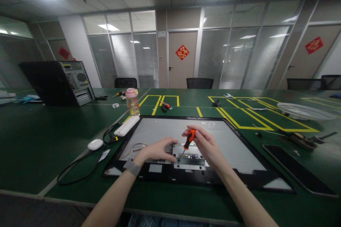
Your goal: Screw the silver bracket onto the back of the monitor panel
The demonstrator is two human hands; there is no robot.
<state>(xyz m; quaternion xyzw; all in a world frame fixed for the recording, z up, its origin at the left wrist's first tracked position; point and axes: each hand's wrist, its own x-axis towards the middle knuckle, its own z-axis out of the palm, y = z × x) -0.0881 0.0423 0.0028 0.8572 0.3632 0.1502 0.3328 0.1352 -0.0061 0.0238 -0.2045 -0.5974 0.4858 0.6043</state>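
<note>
Panel [154,129]: lay flat at the near side of the bench [64,127], probably so that the bench backed it.
Bracket [189,167]: sat on the panel, toward its near edge, within both arms' reach.
Left grip [159,149]: stood spread, thumb apart from fingers, at the bracket's left end, perhaps to steady it; whether it pressed, I could not tell.
Right grip [206,143]: was closed around the driver's handle, likely for control from above.
Driver [190,138]: slanted, handle up, its shaft pointing down to the bracket.
Bottle [132,103]: stood upright beyond the panel's far left corner, seemingly out of the arms' way.
Tower [53,83]: stood farther left, well apart.
</note>
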